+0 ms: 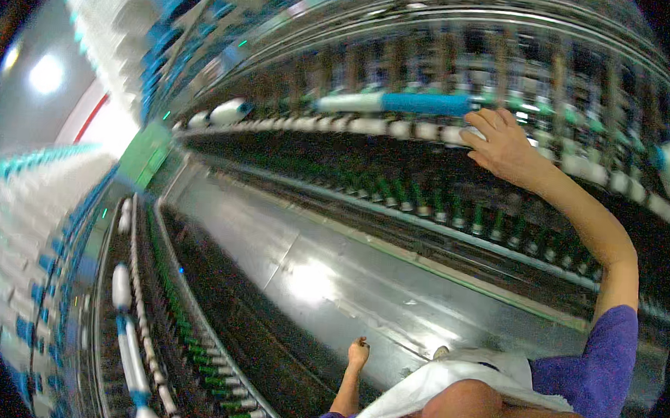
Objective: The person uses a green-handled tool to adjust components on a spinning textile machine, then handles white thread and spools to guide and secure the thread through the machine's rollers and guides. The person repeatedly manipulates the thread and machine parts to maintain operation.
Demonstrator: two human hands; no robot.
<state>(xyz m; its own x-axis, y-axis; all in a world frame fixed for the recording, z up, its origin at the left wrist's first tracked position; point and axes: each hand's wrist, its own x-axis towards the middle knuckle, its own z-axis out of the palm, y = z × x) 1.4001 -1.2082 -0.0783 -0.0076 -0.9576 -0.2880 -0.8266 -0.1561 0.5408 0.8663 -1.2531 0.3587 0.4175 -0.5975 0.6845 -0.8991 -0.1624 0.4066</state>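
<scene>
1. A worker in purple sleeves reaches with the right hand to the upper front edge of a spinning frame.
2. Its fingers bend over the row of white rollers, just beside the right end of a blue-and-white tube; blur makes it impossible to tell whether they pinch anything.
3. The tube lies lengthwise along that edge, just above the rollers, a position that likely keeps it from rolling off.
4. The left hand hangs over the aisle floor, well apart from the tube, fingers curled inward; whether they grip something cannot be told.
5. Green bobbins stand in file above the frame's lower rail, apparently spaced to serve separate positions.
6. Across the aisle, a white roll rests lengthwise on a second frame.
</scene>
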